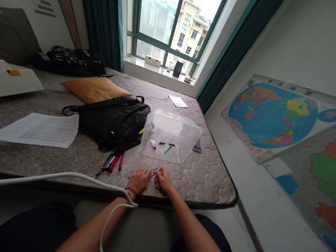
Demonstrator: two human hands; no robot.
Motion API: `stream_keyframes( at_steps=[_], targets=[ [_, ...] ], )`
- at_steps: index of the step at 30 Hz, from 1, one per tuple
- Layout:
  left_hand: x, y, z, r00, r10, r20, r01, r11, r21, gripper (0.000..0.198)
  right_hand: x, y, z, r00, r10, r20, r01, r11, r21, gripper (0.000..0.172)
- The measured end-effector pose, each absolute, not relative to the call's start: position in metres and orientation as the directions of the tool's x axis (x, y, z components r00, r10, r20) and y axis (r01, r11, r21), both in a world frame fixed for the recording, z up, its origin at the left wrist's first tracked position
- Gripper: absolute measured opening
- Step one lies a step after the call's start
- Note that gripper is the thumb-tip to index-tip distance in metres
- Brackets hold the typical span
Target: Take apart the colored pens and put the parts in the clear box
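— Left hand (139, 180), how is it seen?
— Curled narrow, with the fingertips closed on one end of a pen (155, 172). The wrist is laid on the mattress (206, 177) just inside its near edge. The right hand (163, 180) is closed the same way on the other end, so the pen is spanned between the two (it is small, and little more than a dark sliver can be made out).
— Why are they held so low?
— Support is probably gained: both heels are rested on the quilting, so that only the fingers need be worked.
— What is set around them?
— Loose pens (111, 163) are fanned just to the far left, beside a black bag (113, 122). A clear box (170, 135) is set just beyond the hands, and a few more pens are seen through its wall. Both, it may be judged, are kept within easy reach. Sheets (37, 130) are laid well to the left.
— And the edges?
— The near edge is met right under the wrists, while the rounded right corner is well apart from the right hand. A white cable (73, 175) is draped along the near edge and looped at the left wrist, so leftward sweeps could be snagged. Bare quilting is left open to the right of the hands and between them and the box. A map (271, 115) is spread on the floor further right.
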State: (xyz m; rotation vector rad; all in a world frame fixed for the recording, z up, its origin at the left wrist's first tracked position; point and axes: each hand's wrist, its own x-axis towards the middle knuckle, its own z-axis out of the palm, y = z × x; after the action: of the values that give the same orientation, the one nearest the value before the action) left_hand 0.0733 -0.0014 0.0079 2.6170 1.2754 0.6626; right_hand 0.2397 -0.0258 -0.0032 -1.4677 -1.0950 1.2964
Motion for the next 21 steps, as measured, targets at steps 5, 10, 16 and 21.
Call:
stream_keyframes(
  at_steps=[5, 10, 16, 21],
  targets=[
    [0.0738, -0.0020, 0.0098, 0.547, 0.778, 0.309, 0.718, -0.626, 0.305, 0.036, 0.2395, -0.0222, 0.0034, 0.027, 0.942, -0.335, 0.069, -0.336, -0.939, 0.049],
    [0.0738, -0.0025, 0.0118, 0.564, 0.772, 0.295, 0.721, -0.634, 0.279, 0.036, 0.2402, -0.0186, 0.0058, -0.004, 0.955, -0.298, 0.165, -0.293, -0.942, 0.054],
    [0.0739, -0.0023, 0.0119, 0.563, 0.767, 0.307, 0.715, -0.639, 0.285, 0.036, 0.2417, -0.0221, 0.0042, -0.002, 0.959, -0.283, 0.096, -0.282, -0.955, 0.044],
    [0.0742, -0.0025, 0.0117, 0.561, 0.769, 0.306, 0.717, -0.636, 0.284, 0.036, 0.2396, -0.0213, 0.0040, 0.007, 0.954, -0.300, 0.134, -0.298, -0.945, 0.051]
  ],
)
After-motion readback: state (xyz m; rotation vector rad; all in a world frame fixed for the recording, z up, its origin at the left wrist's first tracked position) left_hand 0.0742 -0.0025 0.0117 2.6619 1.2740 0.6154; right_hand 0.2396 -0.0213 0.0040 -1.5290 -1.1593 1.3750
